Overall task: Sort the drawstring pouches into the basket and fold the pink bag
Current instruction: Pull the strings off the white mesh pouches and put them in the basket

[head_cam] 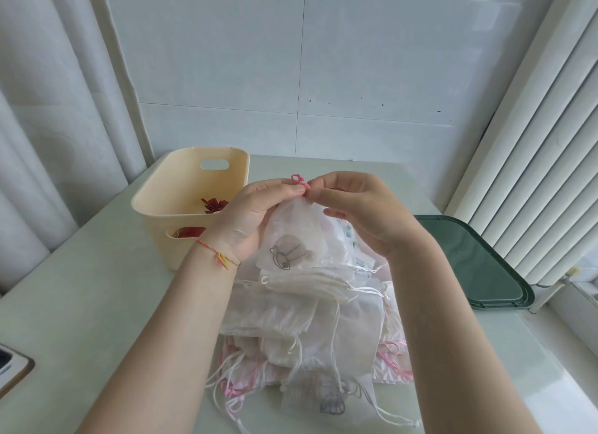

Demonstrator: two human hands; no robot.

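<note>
While the left hand (255,213) curls round a thin white pouch (296,236) with a little drawing on it, the right hand (359,207) pinches the pink string (299,179) at its top. Both hands hold the pouch up above a big pile of white pouches (310,320) on the pale table (97,304). Pink cloth (393,365) peeks out under the pile. On the left sits the cream basket (168,191), with red pouches (213,205) inside. A dark green lid (475,259) lies on the right.
</note>
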